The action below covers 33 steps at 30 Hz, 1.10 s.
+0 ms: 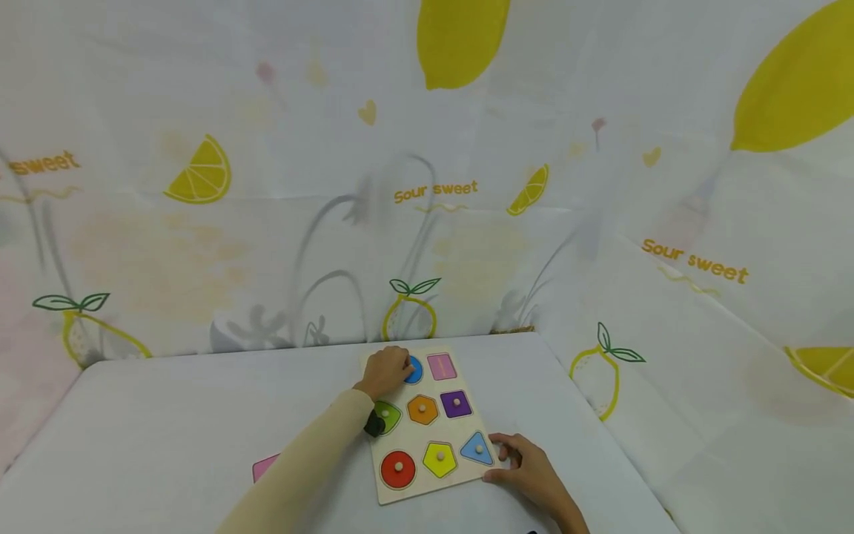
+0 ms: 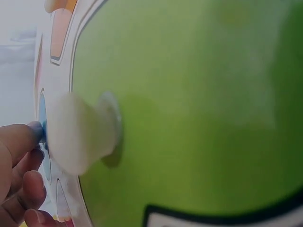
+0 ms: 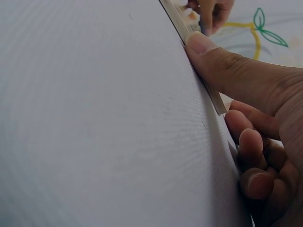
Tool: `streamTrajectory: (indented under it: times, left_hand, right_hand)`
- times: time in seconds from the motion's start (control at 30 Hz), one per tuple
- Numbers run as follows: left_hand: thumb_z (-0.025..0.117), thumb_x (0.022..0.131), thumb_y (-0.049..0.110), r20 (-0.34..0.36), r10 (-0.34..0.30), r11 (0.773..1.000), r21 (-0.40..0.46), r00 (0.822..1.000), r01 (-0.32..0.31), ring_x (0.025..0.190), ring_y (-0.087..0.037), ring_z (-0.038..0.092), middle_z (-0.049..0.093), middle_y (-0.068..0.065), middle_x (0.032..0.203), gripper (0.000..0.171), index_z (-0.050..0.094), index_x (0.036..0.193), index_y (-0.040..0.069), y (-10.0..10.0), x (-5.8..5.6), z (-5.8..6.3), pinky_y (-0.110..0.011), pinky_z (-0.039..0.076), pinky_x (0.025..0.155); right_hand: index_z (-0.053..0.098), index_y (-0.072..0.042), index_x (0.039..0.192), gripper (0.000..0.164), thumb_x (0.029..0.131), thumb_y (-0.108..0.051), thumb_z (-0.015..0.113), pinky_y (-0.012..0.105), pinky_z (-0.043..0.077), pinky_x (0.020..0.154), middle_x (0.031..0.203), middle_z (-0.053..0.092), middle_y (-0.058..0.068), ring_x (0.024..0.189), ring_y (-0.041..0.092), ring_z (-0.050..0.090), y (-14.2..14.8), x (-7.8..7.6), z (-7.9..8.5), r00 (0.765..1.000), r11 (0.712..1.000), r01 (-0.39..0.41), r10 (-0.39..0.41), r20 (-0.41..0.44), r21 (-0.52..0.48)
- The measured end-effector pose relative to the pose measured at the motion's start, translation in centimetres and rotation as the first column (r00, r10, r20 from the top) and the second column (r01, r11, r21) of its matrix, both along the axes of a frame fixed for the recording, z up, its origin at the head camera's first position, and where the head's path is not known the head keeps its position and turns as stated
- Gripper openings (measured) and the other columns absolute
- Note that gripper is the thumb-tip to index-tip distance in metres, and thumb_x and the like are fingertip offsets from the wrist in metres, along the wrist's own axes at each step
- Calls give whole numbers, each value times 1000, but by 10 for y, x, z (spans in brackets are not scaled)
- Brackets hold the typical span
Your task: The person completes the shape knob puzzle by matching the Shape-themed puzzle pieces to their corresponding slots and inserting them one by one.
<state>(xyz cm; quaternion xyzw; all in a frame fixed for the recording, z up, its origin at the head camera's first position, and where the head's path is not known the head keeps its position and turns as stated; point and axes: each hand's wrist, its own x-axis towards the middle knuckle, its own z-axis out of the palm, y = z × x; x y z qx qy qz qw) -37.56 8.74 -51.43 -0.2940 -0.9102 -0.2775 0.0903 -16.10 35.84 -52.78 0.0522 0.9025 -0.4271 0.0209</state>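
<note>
A wooden peg puzzle board [image 1: 408,483] with coloured shapes lies on the white table. At its far end my left hand [image 1: 385,371] pinches the knob of the blue round piece [image 1: 416,370]; the left wrist view shows the fingertips at that blue piece [image 2: 43,113], past a large green piece [image 2: 199,104]. By the near right corner, my right hand [image 1: 530,469] grips the board's edge, thumb on the near side and fingers round the corner, close to the light blue triangle [image 1: 475,449]. In the right wrist view, the thumb [image 3: 232,71] presses along the board's edge [image 3: 215,98].
A pink piece [image 1: 264,467] lies left of the board, partly hidden by the left sleeve [image 1: 307,460]. Red, yellow, orange and purple knobbed pieces sit in the board, along with a knobless pink square [image 1: 442,366]. A lemon-print cloth [image 1: 267,245] hangs behind the table.
</note>
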Motion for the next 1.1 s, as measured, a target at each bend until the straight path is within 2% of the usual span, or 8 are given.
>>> streamTrajectory:
  times: [0.27,0.47,0.57,0.7,0.87,1.1]
  left_hand:
    - [75,95,16,2,12,1000,-19,1000,-12,71,-17,56,63,-2,79,17,66,83,8,-7,2,7,-39,56,70]
    - [73,97,18,8,-29,997,-68,1000,29,77,-16,60,68,-2,87,12,70,90,9,-12,5,8,-39,56,73]
    - [74,97,20,-6,-56,996,-71,998,56,78,-15,60,69,0,88,11,72,92,10,-17,8,9,-37,56,72]
    - [75,95,17,-3,-77,997,-21,997,77,71,-13,57,64,2,80,9,72,90,11,-26,12,17,-32,52,63]
    - [75,95,17,18,-101,995,2,995,101,66,-9,51,57,7,74,7,72,90,14,-42,24,24,-27,45,57]
    - [77,93,19,-52,-159,987,18,986,161,71,-7,54,61,10,79,6,72,93,16,-75,48,33,-24,46,60]
  right_hand:
    - [67,-6,133,71,72,-31,95,24,37,62,93,55,1,76,15,45,-5,0,3,1000,1000,-20,20,-15,-9]
    - [68,-4,131,70,72,-28,95,24,37,61,90,54,1,74,16,45,-5,6,5,1000,1000,-6,6,-5,1]
    - [67,-4,131,70,72,-30,95,24,37,61,90,54,0,74,15,45,-4,7,4,1000,1000,-4,4,1,19]
    - [68,-4,131,70,72,-31,94,24,36,62,91,54,-1,74,14,45,-2,4,2,1000,999,-18,19,-23,29]
    - [68,-5,131,71,71,-32,95,25,36,62,91,54,-1,76,15,45,-2,3,-1,1000,999,-7,8,-15,31]
    - [68,-6,130,71,71,-33,95,25,36,63,91,54,-1,77,16,45,-1,5,4,1000,999,3,-3,-12,44]
